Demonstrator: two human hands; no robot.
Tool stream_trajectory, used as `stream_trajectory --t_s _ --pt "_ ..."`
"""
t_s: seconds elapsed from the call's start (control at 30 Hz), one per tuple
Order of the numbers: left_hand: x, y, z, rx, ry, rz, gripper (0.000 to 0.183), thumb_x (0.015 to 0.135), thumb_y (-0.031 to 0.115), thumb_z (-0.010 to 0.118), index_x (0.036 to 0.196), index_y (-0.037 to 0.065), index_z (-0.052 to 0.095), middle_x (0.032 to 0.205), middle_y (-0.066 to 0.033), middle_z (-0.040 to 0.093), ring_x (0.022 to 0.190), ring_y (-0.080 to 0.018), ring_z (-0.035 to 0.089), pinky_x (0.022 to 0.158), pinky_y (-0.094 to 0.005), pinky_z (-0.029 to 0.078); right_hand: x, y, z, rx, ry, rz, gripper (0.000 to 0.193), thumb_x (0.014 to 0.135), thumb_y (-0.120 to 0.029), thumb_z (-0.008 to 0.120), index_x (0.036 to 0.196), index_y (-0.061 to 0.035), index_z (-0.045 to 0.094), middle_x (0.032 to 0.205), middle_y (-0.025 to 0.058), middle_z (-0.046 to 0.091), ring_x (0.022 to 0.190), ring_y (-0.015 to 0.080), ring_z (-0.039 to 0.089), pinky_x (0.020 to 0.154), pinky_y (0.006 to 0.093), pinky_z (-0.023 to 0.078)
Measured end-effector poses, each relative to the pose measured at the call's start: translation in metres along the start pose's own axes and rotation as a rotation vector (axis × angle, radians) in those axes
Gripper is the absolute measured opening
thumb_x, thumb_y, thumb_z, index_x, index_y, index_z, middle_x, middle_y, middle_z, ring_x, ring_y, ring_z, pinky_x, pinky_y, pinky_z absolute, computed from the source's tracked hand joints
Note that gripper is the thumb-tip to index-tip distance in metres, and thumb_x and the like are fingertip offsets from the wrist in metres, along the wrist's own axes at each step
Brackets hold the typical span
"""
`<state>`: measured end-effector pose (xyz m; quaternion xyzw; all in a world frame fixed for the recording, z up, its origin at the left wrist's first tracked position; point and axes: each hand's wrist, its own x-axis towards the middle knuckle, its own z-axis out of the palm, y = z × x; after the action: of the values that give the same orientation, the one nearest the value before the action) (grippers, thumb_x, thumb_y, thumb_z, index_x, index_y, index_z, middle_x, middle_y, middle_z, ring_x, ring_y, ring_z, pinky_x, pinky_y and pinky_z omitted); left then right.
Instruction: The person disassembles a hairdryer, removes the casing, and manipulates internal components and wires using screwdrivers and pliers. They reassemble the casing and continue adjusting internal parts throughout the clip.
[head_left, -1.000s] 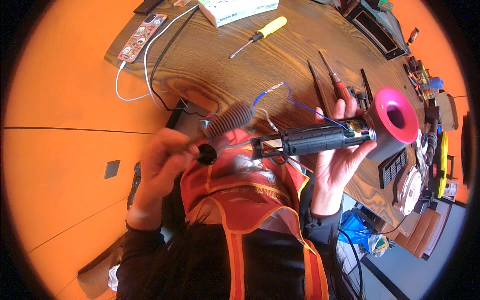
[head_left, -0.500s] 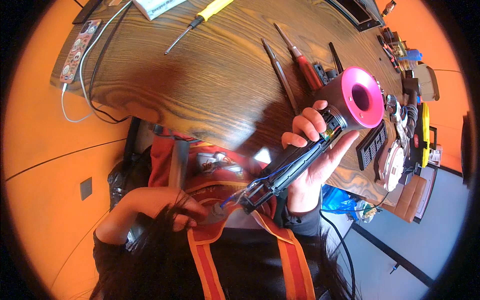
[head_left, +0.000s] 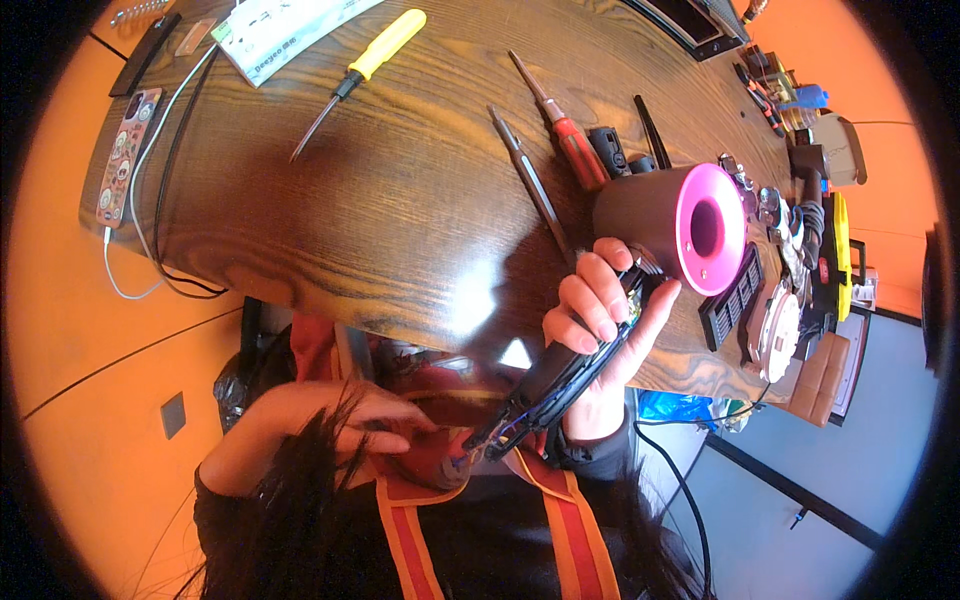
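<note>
My right hand (head_left: 600, 330) is wrapped round the handle (head_left: 560, 385) of a hair dryer, whose dark grey head (head_left: 640, 212) with a pink ring (head_left: 712, 228) is tilted up to the right. The handle casing is open along its length, showing black inner parts and blue wire. Left of the handle's lower end hovers my left hand (head_left: 375, 420), somewhat blurred. Its fingers stretch toward the handle end, and nothing shows between them. Hair hangs partly across its wrist.
On the wooden table (head_left: 400, 220) lie a yellow-handled screwdriver (head_left: 375, 60), a red-handled screwdriver (head_left: 575, 145) and a slim metal tool (head_left: 532, 178). A phone (head_left: 130, 155) on a cable and a white box (head_left: 280, 35) are at the left. A black grille (head_left: 730, 300) and a round pale device (head_left: 775, 335) lie right.
The hair dryer has tipped and shifted slightly left and down, its handle turning so the inside shows less. My left hand has straightened its fingers near the handle end. The view has shifted.
</note>
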<state>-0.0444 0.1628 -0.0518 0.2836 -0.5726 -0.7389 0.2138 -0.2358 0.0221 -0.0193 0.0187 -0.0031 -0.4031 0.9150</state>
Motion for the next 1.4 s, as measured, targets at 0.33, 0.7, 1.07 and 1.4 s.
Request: stream_trajectory --t_s 0.33,0.7,1.07,1.4 --pt "0.002 0.061 -0.016 -0.116 0.472 -0.049 0.021 0.088 0.017 0.05 0.098 -0.001 0.056 0.07 -0.0106 0.06 0.063 -0.0156 0.058 0.058 -0.0272 0.046 -0.004 -0.004 0.007 -0.143 -0.184 -0.006 0.033 0.083 -0.029 0.062 0.091 -0.01 0.036 0.064 -0.0009 0.044 0.049 0.0079 0.044 0.043 0.0233 0.04" --pt "0.055 0.076 -0.022 -0.172 0.657 0.101 0.03 0.093 0.012 0.039 0.115 -0.005 0.048 0.101 -0.0123 0.06 0.089 -0.0188 0.059 0.079 -0.031 0.048 -0.004 -0.024 0.014 -0.098 -0.526 0.231 0.027 0.084 -0.021 0.061 0.088 -0.0052 0.04 0.06 0.0066 0.052 0.048 0.0147 0.052 0.042 0.0283 0.046" --pt "0.151 0.105 -0.062 -0.639 0.533 0.449 0.024 0.094 0.022 0.043 0.109 0.007 0.054 0.093 0.0002 0.056 0.084 -0.0076 0.053 0.07 -0.0228 0.043 -0.006 -0.018 0.011 0.028 -0.594 0.424 0.033 0.081 -0.026 0.066 0.091 -0.0029 0.044 0.063 0.0084 0.054 0.05 0.0184 0.051 0.045 0.0305 0.045" --pt "0.159 0.097 -0.069 -0.818 0.866 0.382 0.029 0.096 0.023 0.035 0.098 0.002 0.056 0.096 -0.0096 0.06 0.086 -0.0182 0.059 0.074 -0.0335 0.049 -0.005 -0.021 0.002 0.023 -0.521 0.496 0.034 0.073 -0.019 0.072 0.086 -0.0013 0.045 0.063 0.0109 0.055 0.05 0.02 0.052 0.045 0.0305 0.044"
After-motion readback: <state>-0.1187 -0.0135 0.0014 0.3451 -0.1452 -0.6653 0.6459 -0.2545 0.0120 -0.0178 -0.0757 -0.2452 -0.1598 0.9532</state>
